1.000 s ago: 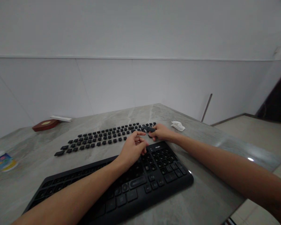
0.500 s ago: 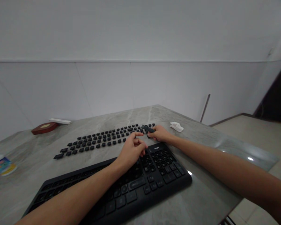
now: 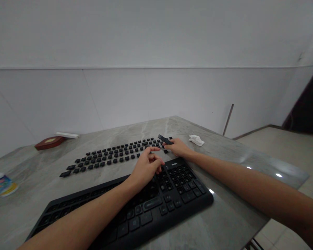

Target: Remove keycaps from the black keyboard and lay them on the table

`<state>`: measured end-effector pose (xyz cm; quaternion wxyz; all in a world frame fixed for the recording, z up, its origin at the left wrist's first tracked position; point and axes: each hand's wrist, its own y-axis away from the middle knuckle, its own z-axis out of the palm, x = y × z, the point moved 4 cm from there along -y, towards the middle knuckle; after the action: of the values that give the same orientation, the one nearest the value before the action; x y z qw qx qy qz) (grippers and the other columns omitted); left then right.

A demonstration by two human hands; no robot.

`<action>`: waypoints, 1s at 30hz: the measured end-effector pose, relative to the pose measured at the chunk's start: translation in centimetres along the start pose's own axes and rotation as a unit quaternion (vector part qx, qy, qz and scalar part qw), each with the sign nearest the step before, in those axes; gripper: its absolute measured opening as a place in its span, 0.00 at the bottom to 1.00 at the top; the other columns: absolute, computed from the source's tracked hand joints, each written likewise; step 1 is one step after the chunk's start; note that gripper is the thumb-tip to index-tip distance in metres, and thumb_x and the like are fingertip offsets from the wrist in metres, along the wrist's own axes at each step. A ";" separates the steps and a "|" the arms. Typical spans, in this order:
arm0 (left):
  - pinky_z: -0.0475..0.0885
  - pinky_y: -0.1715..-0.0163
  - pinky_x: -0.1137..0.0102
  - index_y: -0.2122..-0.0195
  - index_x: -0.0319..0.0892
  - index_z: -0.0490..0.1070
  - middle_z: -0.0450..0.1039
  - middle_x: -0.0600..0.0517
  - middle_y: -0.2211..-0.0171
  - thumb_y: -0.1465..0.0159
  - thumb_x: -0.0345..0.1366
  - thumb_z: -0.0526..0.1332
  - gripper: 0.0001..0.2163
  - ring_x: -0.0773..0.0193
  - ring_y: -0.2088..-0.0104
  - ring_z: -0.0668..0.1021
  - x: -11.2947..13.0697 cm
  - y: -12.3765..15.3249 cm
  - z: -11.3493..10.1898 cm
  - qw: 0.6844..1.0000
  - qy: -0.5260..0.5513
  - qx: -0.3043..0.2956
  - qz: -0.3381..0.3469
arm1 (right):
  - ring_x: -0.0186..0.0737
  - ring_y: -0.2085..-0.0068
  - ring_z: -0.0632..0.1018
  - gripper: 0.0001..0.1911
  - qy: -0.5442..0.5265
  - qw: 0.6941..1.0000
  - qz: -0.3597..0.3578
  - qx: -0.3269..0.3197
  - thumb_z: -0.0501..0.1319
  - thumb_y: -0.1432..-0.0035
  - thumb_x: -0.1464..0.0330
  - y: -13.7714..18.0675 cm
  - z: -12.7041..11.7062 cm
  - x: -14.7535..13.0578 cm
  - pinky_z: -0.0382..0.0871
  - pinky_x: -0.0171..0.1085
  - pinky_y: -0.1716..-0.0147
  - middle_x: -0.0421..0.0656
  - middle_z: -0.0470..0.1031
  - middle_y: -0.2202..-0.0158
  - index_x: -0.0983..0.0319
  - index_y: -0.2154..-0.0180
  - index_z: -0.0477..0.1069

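Note:
A black keyboard [image 3: 156, 222] lies at an angle on the table, with many of its key caps off. Over its upper edge is my left hand [image 3: 147, 163], fingers loosely bent and apart, with nothing seen in it. My right hand [image 3: 177, 147] rests beyond the keyboard's top right corner, closed around a slim black hand tool [image 3: 165, 139]; its exact kind is unclear. The tool's free end points up and left over the loose key caps [image 3: 112, 154], which are laid out in rows behind the keyboard. One loose key cap [image 3: 165, 151] lies just below the right fingers.
A crumpled white tissue [image 3: 196, 140] is to the right of my right hand. At the far left are a reddish-brown box-like object [image 3: 49, 142], a white strip [image 3: 67, 134] and a colourful tub [image 3: 3, 184]. The grey table [image 3: 224, 222] meets a white wall behind.
The black tool has turned in my right hand, its free end now tilted higher. My right hand has shifted very slightly; my left hand stays where it was.

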<state>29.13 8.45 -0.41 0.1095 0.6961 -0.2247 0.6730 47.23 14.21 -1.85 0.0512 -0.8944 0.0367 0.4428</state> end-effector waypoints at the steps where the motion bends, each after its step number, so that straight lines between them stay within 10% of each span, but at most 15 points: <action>1: 0.65 0.80 0.75 0.55 0.40 0.61 0.71 0.58 0.76 0.47 0.32 0.61 0.18 0.70 0.81 0.71 0.0 0.0 0.0 1.000 0.001 0.000 0.000 | 0.34 0.78 0.68 0.14 0.001 1.000 0.000 0.000 0.63 0.47 0.69 0.0 0.0 0.0 0.58 0.31 0.77 0.38 0.69 0.81 0.67 0.59 0.80; 30: 0.65 0.80 0.75 0.56 0.38 0.64 0.71 0.58 0.77 0.49 0.32 0.61 0.18 0.70 0.81 0.70 0.3 0.1 0.1 1.000 -0.003 0.000 0.006 | 0.37 0.72 0.73 0.09 0.061 0.997 -0.036 0.011 0.64 0.53 0.68 0.3 -0.1 -0.3 0.58 0.32 0.74 0.38 0.73 0.79 0.64 0.69 0.81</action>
<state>29.15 8.25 -0.10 0.1047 0.6971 -0.2286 0.6714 47.11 13.94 -1.59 0.0741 -0.9199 0.0124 0.3848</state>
